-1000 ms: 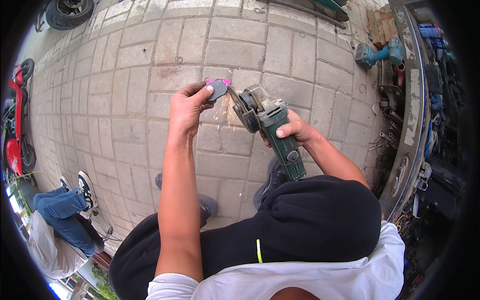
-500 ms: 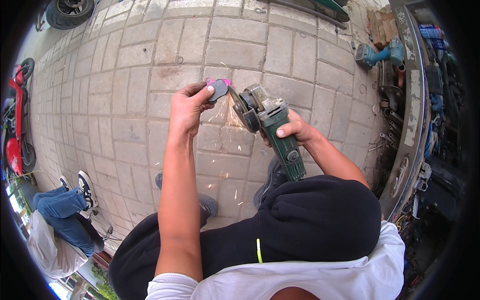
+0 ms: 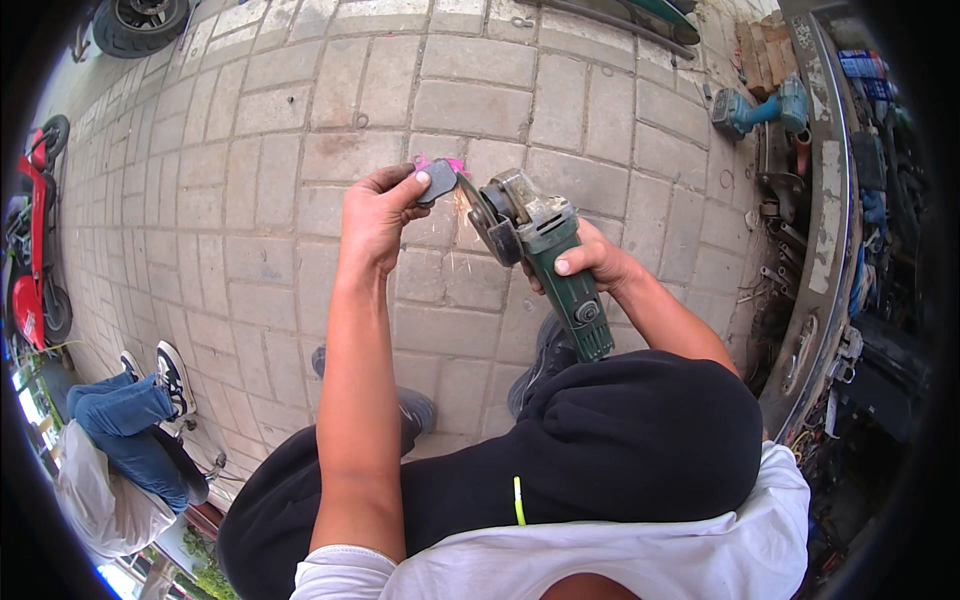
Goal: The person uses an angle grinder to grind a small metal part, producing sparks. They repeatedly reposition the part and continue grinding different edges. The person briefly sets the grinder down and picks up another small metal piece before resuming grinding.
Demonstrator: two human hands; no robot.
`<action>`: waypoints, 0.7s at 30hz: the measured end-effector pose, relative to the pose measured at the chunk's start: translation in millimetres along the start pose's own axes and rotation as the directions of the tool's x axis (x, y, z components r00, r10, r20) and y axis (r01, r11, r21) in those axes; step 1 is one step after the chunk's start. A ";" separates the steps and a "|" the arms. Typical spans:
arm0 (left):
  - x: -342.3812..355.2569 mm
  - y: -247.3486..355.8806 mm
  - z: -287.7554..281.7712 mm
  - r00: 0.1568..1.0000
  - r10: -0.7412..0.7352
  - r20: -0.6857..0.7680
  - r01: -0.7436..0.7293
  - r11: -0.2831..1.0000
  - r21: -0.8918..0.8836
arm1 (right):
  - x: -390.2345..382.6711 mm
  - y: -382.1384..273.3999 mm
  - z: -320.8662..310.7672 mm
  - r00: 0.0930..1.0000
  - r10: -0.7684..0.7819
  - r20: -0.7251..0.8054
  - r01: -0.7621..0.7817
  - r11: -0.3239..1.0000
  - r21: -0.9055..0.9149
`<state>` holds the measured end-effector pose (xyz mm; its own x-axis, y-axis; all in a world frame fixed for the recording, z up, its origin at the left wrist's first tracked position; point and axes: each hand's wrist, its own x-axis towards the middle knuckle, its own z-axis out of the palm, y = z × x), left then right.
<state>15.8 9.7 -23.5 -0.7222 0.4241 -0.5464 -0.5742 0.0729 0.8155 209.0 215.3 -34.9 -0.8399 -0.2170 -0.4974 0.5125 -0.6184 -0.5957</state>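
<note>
My left hand [image 3: 378, 215] pinches a small brake pad [image 3: 438, 181] between thumb and fingers. Its dark grey block faces up, and a bright pink edge [image 3: 455, 164] shows behind it. In my right hand [image 3: 592, 258] is a green angle grinder [image 3: 570, 285], gripped round its body and tilted up to the left. The grinder's thin disc [image 3: 478, 212] meets the pad's right edge, with a few faint sparks [image 3: 462, 208] falling below it. Whether disc and pad actually touch at this instant is hard to tell.
Paving bricks [image 3: 270, 255] lie beneath my hands. To the right, a teal cordless power tool [image 3: 760, 108] lies beside a metal-edged bench [image 3: 822, 220] crowded with tools. At left sit a person in jeans [image 3: 130, 408] and a red scooter [image 3: 38, 230]. A wheel [image 3: 140, 25] stands far left.
The spray of sparks has thinned to a few short streaks. Both hands, the brake pad and the angle grinder have hardly moved.
</note>
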 end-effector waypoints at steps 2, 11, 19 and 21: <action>0.4 -0.1 -0.7 1.000 0.002 0.004 -0.002 1.000 0.005 | 0.2 -0.3 0.3 1.000 0.001 0.003 -0.001 1.000 0.004; 0.4 2.0 0.9 1.000 -0.021 -0.004 0.021 1.000 0.000 | -0.8 0.4 0.3 0.999 -0.025 0.035 0.022 0.998 0.067; 3.5 -2.0 -4.5 1.000 -0.002 0.031 0.003 0.999 -0.036 | -1.7 1.6 -2.1 0.999 -0.019 0.029 0.017 0.998 0.059; 4.8 -3.9 -5.3 0.999 -0.007 0.032 0.008 1.000 -0.029 | -2.5 1.1 -1.0 0.999 -0.036 0.021 0.034 0.997 0.065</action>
<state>12.5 6.6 -30.3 -0.7057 0.4520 -0.5456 -0.5908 0.0496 0.8053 211.9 215.9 -34.9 -0.8613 -0.2110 -0.4623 0.4710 -0.6729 -0.5704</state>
